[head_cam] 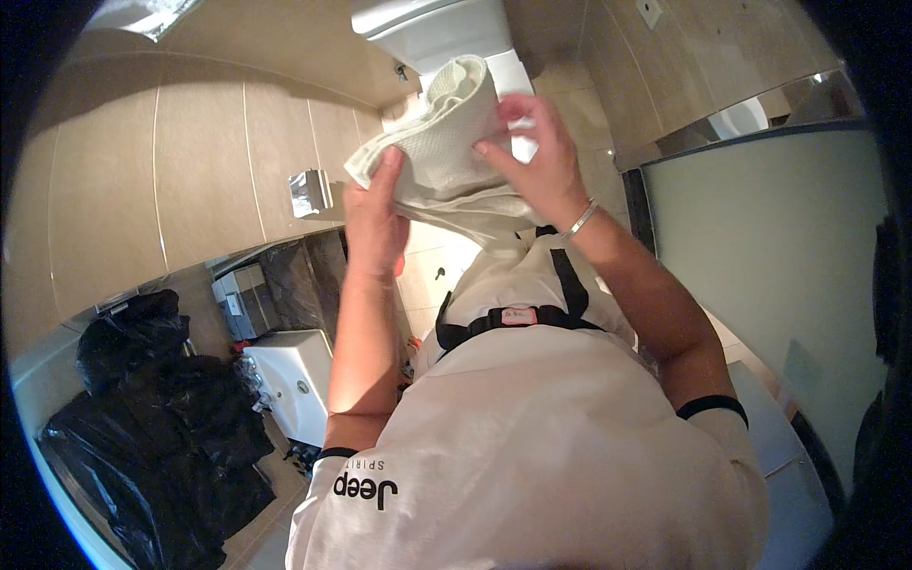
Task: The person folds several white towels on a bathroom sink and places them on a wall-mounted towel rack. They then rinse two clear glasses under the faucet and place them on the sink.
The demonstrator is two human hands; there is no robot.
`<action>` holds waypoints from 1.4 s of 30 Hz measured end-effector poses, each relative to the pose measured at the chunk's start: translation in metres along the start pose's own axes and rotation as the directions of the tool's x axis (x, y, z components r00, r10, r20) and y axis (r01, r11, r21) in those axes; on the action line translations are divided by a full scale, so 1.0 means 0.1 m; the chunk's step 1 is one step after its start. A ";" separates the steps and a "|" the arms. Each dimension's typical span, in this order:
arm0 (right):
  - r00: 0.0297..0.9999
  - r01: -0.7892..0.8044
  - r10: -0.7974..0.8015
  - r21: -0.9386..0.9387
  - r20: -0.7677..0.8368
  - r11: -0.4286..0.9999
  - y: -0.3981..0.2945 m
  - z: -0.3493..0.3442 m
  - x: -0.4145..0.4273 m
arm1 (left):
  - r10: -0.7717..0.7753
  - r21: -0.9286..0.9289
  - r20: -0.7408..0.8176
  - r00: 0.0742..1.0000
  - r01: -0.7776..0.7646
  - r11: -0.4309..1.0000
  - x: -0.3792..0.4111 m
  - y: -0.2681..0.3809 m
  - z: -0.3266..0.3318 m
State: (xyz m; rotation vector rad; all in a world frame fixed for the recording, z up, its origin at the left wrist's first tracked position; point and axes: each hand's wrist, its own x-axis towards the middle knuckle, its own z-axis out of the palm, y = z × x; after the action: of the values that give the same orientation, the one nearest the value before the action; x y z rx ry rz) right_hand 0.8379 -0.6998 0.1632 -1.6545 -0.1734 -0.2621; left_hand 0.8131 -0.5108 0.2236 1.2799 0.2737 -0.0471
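Observation:
A cream-coloured textured towel, partly rolled or folded over, is held up in front of my body. My left hand grips its left end, the thumb pressed on the upper face and the fingers beneath. At the towel's right side is my right hand, somewhat blurred, with thumb and fingers spread apart. Its thumb overlaps the cloth; whether it touches is hard to tell. A lower layer of the towel hangs loose towards my waist. Behind the towel stands a white toilet, its seat partly hidden.
A metal paper holder juts from the tiled wall at left. Below it are a grey box, a white washbasin and dark garments. A frosted glass panel stands at right. A small dark object lies on the floor.

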 end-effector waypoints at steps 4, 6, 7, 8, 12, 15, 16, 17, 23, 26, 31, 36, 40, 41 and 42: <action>0.926 -0.138 0.153 -0.068 0.346 0.988 0.12 -0.25 0.17 | 0.032 -0.031 0.281 0.959 -0.024 0.999 0.05 0.21 -0.29; 0.826 -0.275 0.214 0.041 0.521 0.961 0.02 -0.27 0.15 | 0.093 -0.019 0.288 0.953 -0.091 0.996 0.07 0.25 -0.39; 0.836 -0.210 0.196 -0.030 0.513 0.977 0.00 -0.29 0.18 | 0.123 -0.014 0.293 0.948 -0.124 0.992 0.09 0.27 -0.44; 0.844 -0.145 0.176 -0.102 0.506 0.984 0.00 -0.31 0.23 | 0.083 0.006 0.256 0.963 -0.088 0.996 0.11 0.30 -0.50; 0.833 -0.193 0.230 -0.124 0.503 0.973 -0.16 -0.37 0.30 | 0.115 0.118 0.214 0.970 -0.142 0.983 0.16 0.40 -0.53; 0.759 -0.306 0.301 -0.091 0.577 0.948 -0.26 -0.45 0.30 | 0.090 0.086 0.214 0.973 -0.111 0.990 0.10 0.46 -0.48; 0.714 -0.356 0.335 -0.093 0.615 0.930 -0.31 -0.48 0.28 | 0.081 0.051 0.224 0.971 -0.094 0.994 0.09 0.48 -0.45; 0.679 -0.440 0.348 -0.022 0.646 0.898 -0.34 -0.50 0.25 | 0.072 0.015 0.234 0.969 -0.078 0.997 0.08 0.49 -0.41; 0.645 -0.751 0.393 0.450 0.655 0.484 -0.28 -0.40 -0.11 | -0.198 -0.433 0.461 0.865 0.414 0.801 0.26 0.25 -0.30; 0.618 -0.777 0.449 0.588 0.646 0.224 -0.37 -0.40 0.01 | -0.172 -0.430 0.527 0.832 0.436 0.791 0.15 -0.05 -0.38; 0.643 -0.707 0.466 0.706 0.608 0.054 -0.27 -0.41 0.17 | -0.301 -0.020 0.358 0.884 0.330 0.944 0.04 -0.20 -0.32; 0.608 -0.794 0.509 0.476 0.609 0.378 -0.10 -0.44 0.00 | -0.321 0.046 0.197 0.926 0.319 0.947 0.20 -0.13 -0.22; 0.692 -0.717 0.494 0.424 0.526 0.553 -0.18 -0.43 0.02 | -0.322 -0.084 0.189 0.928 0.342 0.936 0.34 -0.12 -0.33; 0.717 -0.688 0.484 0.400 0.501 0.605 -0.21 -0.43 0.04 | -0.296 -0.111 0.218 0.930 0.326 0.939 0.35 -0.13 -0.37; 0.745 -0.664 0.503 0.418 0.438 0.620 -0.21 -0.41 0.06 | -0.268 -0.137 0.249 0.930 0.308 0.941 0.36 -0.15 -0.40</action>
State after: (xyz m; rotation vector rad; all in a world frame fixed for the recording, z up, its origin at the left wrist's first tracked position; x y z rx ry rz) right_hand 0.8352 -0.7388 0.1887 -1.0648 0.0960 0.5100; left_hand 0.8380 -0.4730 0.1909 1.0402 0.2613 -0.4127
